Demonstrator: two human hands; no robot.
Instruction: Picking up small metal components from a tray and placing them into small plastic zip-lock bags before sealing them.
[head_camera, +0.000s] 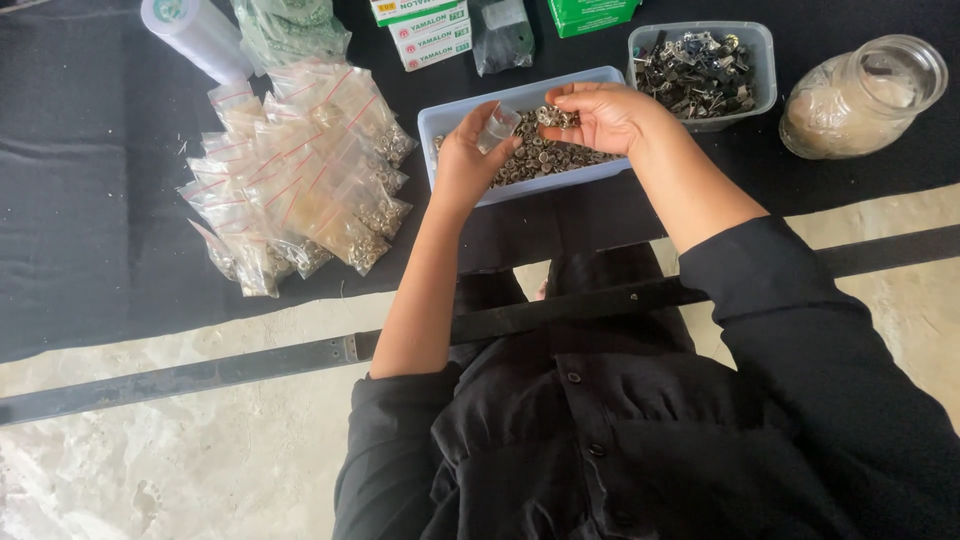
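Over the blue tray (452, 118) of small metal snaps (545, 158), our left hand (462, 160) is closed around a small clear bag (497, 127), and our right hand (605, 118) is cupped with fingers together on a few snaps, just right of the bag. We think snaps can slip past the narrow bag mouth, because it is only pinched open. Left of the tray lies a pile of filled bags (300, 165), right of it a second tray (700, 70) and a jar (860, 95).

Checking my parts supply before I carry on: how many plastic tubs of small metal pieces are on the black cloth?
2. The light blue tub sits under both hands; the clear grey tub stands behind it to the right, beside the glass jar. Others may lie out of frame.
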